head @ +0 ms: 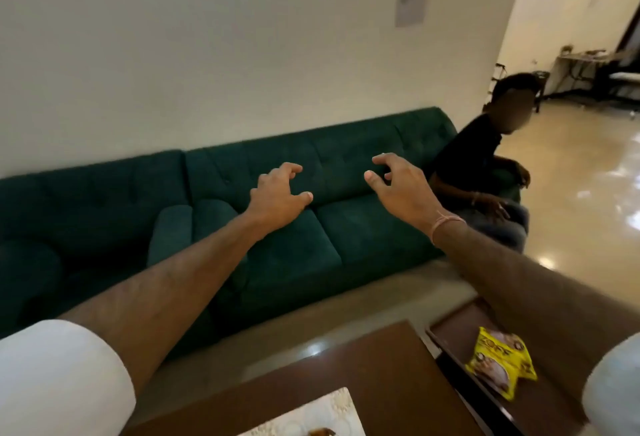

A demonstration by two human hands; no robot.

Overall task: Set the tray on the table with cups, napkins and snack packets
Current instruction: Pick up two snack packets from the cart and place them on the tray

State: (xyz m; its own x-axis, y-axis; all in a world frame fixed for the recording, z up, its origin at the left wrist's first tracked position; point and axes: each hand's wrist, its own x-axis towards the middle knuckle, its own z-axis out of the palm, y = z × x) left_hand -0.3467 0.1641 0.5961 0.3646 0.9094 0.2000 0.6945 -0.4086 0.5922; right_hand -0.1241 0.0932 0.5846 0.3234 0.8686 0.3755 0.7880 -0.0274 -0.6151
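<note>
Both my arms stretch forward in the air over the sofa, away from the table. My left hand [278, 198] is empty, fingers curled and apart. My right hand [398, 184] is empty too, fingers spread, a thread band on its wrist. A yellow snack packet [500, 366] lies on a dark brown tray-like surface [460, 326] at the lower right, under my right forearm. A brown table [363, 373] fills the bottom middle. On it, at the bottom edge, lies a white patterned sheet [332, 415] with something brown on it. No cups are in view.
A long dark green sofa [294, 245] runs along the white wall beyond the table. A person in a dark shirt [474, 165] sits at its right end. Shiny floor [571, 193] opens to the right, with furniture far back.
</note>
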